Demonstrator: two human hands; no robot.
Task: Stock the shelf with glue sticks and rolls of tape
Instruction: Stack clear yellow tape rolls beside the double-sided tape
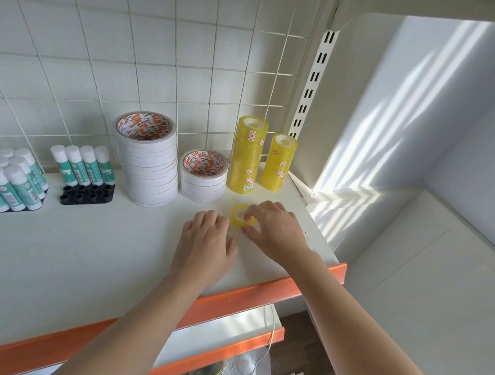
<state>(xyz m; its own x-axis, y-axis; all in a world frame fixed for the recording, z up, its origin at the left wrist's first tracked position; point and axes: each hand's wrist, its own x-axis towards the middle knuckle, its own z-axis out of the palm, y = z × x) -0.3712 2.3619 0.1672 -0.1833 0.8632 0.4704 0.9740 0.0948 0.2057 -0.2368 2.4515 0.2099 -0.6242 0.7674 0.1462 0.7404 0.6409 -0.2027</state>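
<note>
A white shelf (30, 265) with an orange front edge (241, 294) fills the lower left. Behind the shelf stands a white wire grid (140, 38) against a white back panel. At the shelf's right end rises a slotted white upright (315, 77), with another shelf's underside (433, 5) above it. Right of the upright, a pale wall (415, 117) carries slanted stripes of sunlight. Below the shelf sits a second orange-edged shelf (223, 343), and beside that, dark wood floor (303, 354).
</note>
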